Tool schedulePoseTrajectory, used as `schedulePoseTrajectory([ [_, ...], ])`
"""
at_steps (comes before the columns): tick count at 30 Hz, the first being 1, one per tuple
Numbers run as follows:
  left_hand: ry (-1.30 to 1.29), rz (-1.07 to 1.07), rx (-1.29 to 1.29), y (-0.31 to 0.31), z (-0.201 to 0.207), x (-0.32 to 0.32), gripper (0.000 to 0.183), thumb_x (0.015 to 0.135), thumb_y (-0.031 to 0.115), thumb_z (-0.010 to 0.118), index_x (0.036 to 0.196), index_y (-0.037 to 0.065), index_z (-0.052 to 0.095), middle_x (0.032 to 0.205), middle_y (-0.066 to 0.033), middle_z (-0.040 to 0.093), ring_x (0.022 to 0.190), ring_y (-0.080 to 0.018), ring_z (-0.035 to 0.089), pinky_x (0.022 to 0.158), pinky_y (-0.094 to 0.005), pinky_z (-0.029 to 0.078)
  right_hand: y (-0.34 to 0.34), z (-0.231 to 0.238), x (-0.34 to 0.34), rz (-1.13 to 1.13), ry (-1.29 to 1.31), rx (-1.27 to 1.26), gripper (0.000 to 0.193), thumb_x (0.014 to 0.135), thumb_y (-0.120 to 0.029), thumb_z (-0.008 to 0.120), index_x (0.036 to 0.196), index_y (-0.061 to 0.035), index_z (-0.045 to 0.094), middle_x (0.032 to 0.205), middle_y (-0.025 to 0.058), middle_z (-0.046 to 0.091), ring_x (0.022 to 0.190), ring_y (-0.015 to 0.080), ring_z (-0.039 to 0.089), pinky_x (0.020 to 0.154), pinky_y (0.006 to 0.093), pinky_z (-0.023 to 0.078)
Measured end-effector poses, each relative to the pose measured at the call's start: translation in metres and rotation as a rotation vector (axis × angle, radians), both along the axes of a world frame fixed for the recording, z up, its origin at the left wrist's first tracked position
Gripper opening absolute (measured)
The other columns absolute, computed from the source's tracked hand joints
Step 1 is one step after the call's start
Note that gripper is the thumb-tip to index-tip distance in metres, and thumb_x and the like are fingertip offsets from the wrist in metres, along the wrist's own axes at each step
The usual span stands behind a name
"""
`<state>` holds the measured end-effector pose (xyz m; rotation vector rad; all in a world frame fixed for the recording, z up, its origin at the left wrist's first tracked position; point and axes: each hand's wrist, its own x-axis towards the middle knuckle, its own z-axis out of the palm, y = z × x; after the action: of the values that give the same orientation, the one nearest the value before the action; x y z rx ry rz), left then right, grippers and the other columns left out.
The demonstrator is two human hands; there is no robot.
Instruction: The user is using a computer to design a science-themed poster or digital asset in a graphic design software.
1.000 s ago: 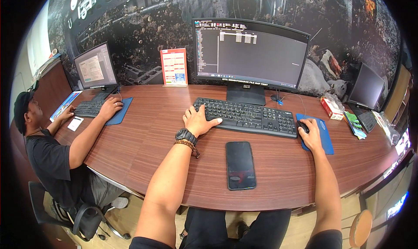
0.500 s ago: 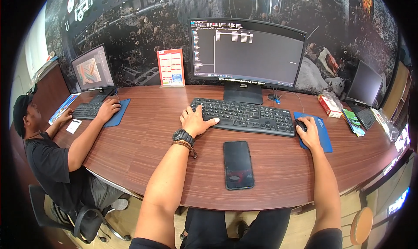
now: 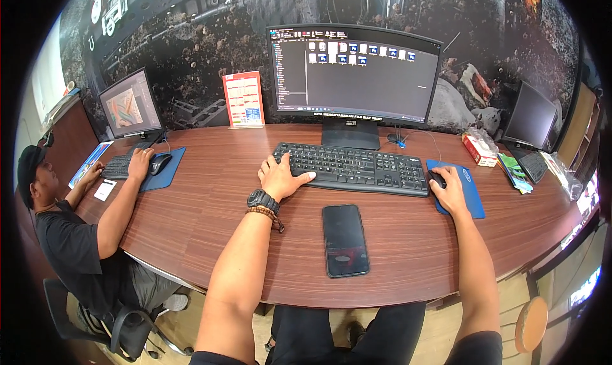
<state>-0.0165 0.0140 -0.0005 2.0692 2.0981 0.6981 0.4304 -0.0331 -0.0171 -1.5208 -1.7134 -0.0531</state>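
My left hand rests with fingers spread on the left end of a black keyboard, its thumb along the front edge. A black watch and a beaded bracelet circle that wrist. Over on the right, my right hand is curled over a black computer mouse, partly hidden under the fingers, on a blue mouse pad. Behind the keyboard stands a wide monitor showing a window of file icons. A dark smartphone lies screen up on the desk between my forearms.
At left a seated person works at another keyboard, with a mouse beside it and a second monitor. A red-and-white sign stands behind. On the right are a small box, packets and another monitor.
My monitor has switched from a short list to rows of file icons. The person at left has moved a hand from the mouse to the keyboard. My hands stay on the keyboard and mouse.
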Motion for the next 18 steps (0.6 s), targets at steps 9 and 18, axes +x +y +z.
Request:
schedulePoseTrajectory([
  [9, 0.006, 0.005, 0.025, 0.0001, -0.0012, -0.0011, 0.106, 0.073, 0.073, 0.072, 0.147, 0.002, 0.045, 0.145, -0.0318, 0.04, 0.137, -0.0474, 0.035, 0.114, -0.0549, 0.028, 0.0008, 0.0, -0.0024, 0.004, 0.001, -0.002, 0.037, 0.082, -0.019, 0.068, 0.115, -0.0027, 0.068, 0.117, 0.0187, 0.058, 0.11, 0.0379, 0.06, 0.096, 0.0433, 0.049],
  [18, 0.0, 0.012, -0.018, 0.0018, -0.0009, -0.0011, 0.105, 0.073, 0.072, 0.072, 0.15, 0.007, 0.041, 0.148, -0.0301, 0.037, 0.138, -0.0453, 0.033, 0.114, -0.0554, 0.026, 0.0028, -0.0031, 0.0001, -0.085, -0.007, 0.011, 0.034, 0.082, -0.019, 0.068, 0.113, -0.0033, 0.068, 0.118, 0.019, 0.058, 0.109, 0.0386, 0.06, 0.096, 0.0442, 0.05],
])
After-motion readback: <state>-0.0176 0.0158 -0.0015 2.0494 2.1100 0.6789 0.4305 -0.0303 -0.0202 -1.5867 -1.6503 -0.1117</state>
